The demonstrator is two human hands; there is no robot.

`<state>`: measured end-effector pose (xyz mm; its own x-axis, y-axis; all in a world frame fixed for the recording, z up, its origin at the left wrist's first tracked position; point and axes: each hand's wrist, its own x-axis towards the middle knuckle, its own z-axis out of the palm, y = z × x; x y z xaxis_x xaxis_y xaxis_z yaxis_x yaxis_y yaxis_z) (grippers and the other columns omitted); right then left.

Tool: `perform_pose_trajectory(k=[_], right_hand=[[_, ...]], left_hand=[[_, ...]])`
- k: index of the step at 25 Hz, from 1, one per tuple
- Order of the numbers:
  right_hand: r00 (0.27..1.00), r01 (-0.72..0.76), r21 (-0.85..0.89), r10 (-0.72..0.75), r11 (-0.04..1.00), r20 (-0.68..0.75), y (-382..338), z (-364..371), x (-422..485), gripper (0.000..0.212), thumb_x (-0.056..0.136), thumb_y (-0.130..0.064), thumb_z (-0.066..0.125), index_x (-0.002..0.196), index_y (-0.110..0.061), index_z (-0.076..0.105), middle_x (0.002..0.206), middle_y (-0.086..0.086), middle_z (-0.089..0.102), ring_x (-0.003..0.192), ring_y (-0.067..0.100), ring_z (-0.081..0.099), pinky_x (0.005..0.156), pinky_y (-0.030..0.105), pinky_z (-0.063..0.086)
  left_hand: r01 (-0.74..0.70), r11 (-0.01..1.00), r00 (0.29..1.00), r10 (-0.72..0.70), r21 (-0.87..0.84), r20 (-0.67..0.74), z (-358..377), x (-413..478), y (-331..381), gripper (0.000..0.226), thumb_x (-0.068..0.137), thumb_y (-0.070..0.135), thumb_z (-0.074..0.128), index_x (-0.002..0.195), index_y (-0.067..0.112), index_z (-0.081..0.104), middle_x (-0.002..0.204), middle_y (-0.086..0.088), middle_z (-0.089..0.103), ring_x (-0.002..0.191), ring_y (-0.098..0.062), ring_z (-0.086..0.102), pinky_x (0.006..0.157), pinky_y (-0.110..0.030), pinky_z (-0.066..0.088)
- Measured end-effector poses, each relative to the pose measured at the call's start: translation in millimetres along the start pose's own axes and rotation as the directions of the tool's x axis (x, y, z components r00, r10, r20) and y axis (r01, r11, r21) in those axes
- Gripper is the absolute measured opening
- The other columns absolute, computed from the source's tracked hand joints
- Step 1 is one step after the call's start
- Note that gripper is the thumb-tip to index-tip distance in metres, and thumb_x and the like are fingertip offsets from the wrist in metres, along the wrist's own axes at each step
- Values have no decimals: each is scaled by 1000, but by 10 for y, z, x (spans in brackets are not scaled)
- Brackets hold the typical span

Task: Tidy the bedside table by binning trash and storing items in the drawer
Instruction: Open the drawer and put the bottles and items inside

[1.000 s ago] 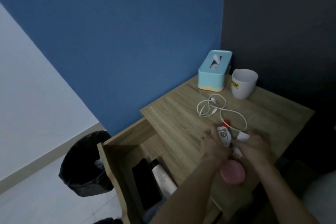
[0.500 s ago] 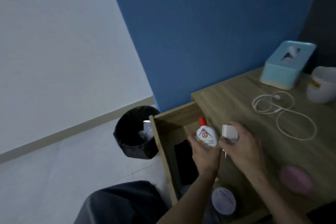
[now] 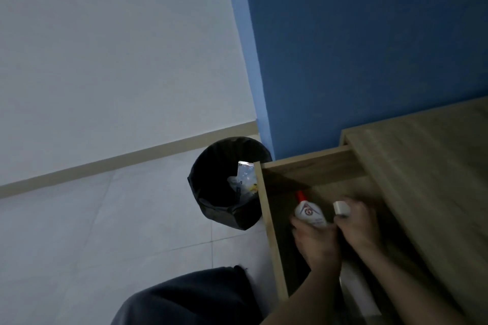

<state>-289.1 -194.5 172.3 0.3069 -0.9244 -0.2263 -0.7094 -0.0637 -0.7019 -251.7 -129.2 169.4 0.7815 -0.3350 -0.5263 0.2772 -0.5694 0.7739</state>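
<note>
Nearest the camera is a dark-clad knee [image 3: 184,298], and both forearms reach past it into the open drawer [image 3: 311,167]. The left hand [image 3: 314,241] is wrapped round the body of a white bottle [image 3: 309,214], whose red cap points toward the drawer's back corner. The bottle is over the drawer's interior, but I cannot tell whether it touches the bottom. Just beside it, the right hand [image 3: 357,224] pinches a small white block [image 3: 341,207], likely a plug, also above the drawer. A pale long object [image 3: 356,290] lies in the drawer under the wrists. Past the drawer's side wall stands the black-lined bin [image 3: 224,216] with wrappers inside, and the table top [image 3: 422,166] lies to the right. The hands are crowded together. Letting go of both at once could knock the bottle against the block, and a bottle left upright might jam the drawer when it closes.
</note>
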Motion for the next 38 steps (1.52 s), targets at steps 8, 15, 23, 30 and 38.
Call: perform_pose_trajectory(k=[8, 15, 23, 30, 38], right_hand=[[993, -4, 21, 1, 1000, 122, 66, 303, 293, 32, 87, -11, 53, 118, -10, 61, 119, 17, 63, 113, 32, 54, 94, 33, 41], [998, 53, 106, -56, 993, 34, -335, -273, -164, 43, 85, -8, 55, 128, -13, 53, 130, 9, 57, 121, 24, 51, 99, 29, 38], [893, 203, -81, -219, 976, -394, 109, -1568, -1103, 39, 65, 1, 50, 101, -3, 65, 97, 19, 69, 89, 35, 65, 78, 34, 50], [943, -203, -379, 76, 903, -324, 771, -2222, -1872, 66, 84, -55, 48, 137, -19, 35, 144, 9, 36, 130, 28, 33, 101, 37, 34], [968, -197, -279, 141, 940, -210, 929, -2328, -1819, 68, 78, -45, 61, 135, -19, 34, 140, 6, 35, 130, 22, 35, 100, 24, 33]], left_hand=[[-128, 972, 988, 143, 196, -64, 68, 314, -12, 82, 79, 45, 64, 145, 26, 18, 150, -1, 25, 137, -19, 31, 112, -41, 31], [-400, 824, 888, 456, 401, -52, -136, -167, 345, 52, 90, 29, 51, 138, 19, 33, 143, -7, 30, 129, -20, 35, 105, -35, 36], [-833, 502, 551, 723, 231, 416, 339, -1222, 359, 36, 83, 22, 54, 118, 14, 54, 127, -7, 45, 114, -24, 50, 92, -37, 46], [-927, 295, 365, 565, 233, 740, 844, -1738, 267, 60, 79, 17, 51, 137, 24, 38, 148, -6, 31, 131, -28, 36, 110, -40, 30], [-914, -129, 306, 399, 384, 864, 1254, -1687, 644, 54, 91, 23, 46, 139, 42, 31, 154, 8, 22, 135, -26, 25, 104, -53, 27]])
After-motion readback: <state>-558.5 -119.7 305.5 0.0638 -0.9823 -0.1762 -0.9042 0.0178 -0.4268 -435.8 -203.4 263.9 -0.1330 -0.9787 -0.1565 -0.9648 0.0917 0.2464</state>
